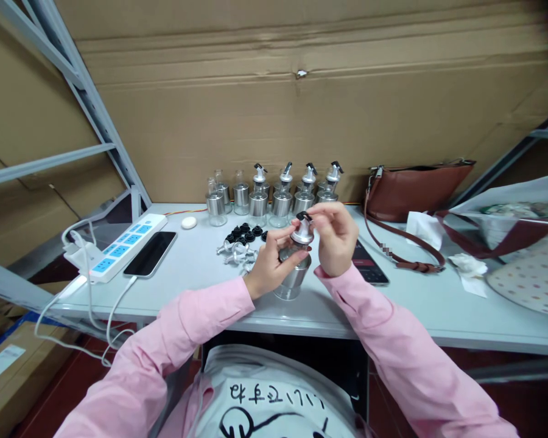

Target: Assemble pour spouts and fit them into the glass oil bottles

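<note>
Left hand: My left hand [269, 263] is curling snugly round the neck and shoulder of a steel-sleeved glass bottle [292, 283], presumably steadying it.
Right hand: My right hand [338, 237] is pinching at the black lever [304, 216] on the bottle's silver spout [302, 232], fingertips nearly meeting, though they are partly hiding the contact.
Bottle: It is leaning slightly above the table [219, 292], just in from its front edge, probably so both hands are reaching it comfortably; whether its base is touching, I cannot tell.
Loose parts: Silver spouts [234, 252] and black pieces [246, 230] are lying in neighbouring clusters beyond my left hand, seemingly sorted by kind.
Sides: A cabled phone [150, 254] and a power strip [123, 248] are sitting leftward, likely out of my elbow's way.
Back row: Spouted bottles [281, 205] are standing to the right of bare-necked bottles [216, 208], apparently grouped by state.
Backdrop: Cardboard [256, 109] is rising behind everything, perhaps serving as a screen.
</note>
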The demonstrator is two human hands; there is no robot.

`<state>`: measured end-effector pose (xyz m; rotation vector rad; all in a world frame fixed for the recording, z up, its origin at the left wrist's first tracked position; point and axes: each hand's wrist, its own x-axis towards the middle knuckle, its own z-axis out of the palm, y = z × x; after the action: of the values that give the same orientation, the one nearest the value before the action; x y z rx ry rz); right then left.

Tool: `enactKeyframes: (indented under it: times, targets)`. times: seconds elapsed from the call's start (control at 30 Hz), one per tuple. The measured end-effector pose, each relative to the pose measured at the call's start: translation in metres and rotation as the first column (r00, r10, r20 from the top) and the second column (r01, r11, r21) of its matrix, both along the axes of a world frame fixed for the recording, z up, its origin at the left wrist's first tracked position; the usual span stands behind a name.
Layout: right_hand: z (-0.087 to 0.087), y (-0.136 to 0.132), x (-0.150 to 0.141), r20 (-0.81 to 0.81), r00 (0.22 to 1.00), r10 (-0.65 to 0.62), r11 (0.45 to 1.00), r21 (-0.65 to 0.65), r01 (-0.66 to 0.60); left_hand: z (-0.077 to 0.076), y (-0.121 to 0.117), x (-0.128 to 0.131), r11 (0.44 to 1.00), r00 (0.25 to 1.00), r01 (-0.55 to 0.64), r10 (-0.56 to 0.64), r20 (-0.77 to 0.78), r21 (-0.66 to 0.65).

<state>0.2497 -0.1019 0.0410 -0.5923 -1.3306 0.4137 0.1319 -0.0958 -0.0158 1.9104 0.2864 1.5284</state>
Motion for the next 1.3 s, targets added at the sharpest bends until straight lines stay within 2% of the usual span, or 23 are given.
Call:
enactKeyframes:
  times: [0.07,0.13,0.3,0.47,0.6,0.7,0.83,0.93,1.03,1.1,1.2,1.3]
  targets:
    - [0.009,0.010,0.003,-0.028,0.985,0.173,0.977,-0.118,-0.175,0.000,0.000,0.000,0.999,0.999,0.034,-0.034,0.010,-0.005]
    - [0.015,0.021,0.003,-0.069,0.963,0.262,0.935,-0.230,-0.270,0.000,0.000,0.000,0.999,0.999,0.051,-0.051,0.014,-0.013]
    - [0.007,0.036,0.000,-0.227,0.948,0.223,0.895,-0.338,-0.291,0.001,0.002,-0.003,0.996,0.998,0.069,-0.069,-0.002,-0.062]
    - [-0.003,0.040,0.001,-0.245,0.940,0.239,0.880,-0.355,-0.316,0.004,0.003,-0.003,0.992,0.996,0.092,-0.092,0.001,-0.092]
    - [-0.003,0.043,0.005,-0.308,0.929,0.205,0.870,-0.376,-0.317,0.010,0.001,-0.006,0.993,0.998,0.046,-0.050,-0.032,-0.111]
    - [-0.003,0.045,0.008,-0.340,0.921,0.190,0.880,-0.356,-0.314,0.023,0.005,-0.012,0.999,0.998,-0.005,0.003,-0.063,-0.044]
    - [-0.004,0.048,0.012,-0.349,0.916,0.199,0.892,-0.323,-0.317,0.060,0.025,-0.025,0.983,0.986,-0.168,0.166,0.036,0.069]
    - [-0.005,0.050,0.013,-0.369,0.910,0.189,0.895,-0.316,-0.314,0.089,0.051,-0.038,0.940,0.946,-0.318,0.308,0.098,0.125]
    - [-0.005,0.050,0.014,-0.368,0.912,0.180,0.909,-0.291,-0.297,0.101,0.080,-0.053,0.876,0.887,-0.458,0.439,0.143,0.152]
    - [-0.005,0.049,0.014,-0.351,0.922,0.161,0.927,-0.266,-0.263,0.099,0.098,-0.064,0.813,0.826,-0.562,0.545,0.146,0.150]
    - [-0.005,0.047,0.013,-0.306,0.940,0.150,0.947,-0.230,-0.225,0.086,0.119,-0.079,0.714,0.728,-0.682,0.682,0.063,0.155]
    - [-0.007,0.046,0.013,-0.270,0.947,0.175,0.951,-0.204,-0.234,0.073,0.133,-0.087,0.666,0.669,-0.734,0.743,-0.028,0.132]
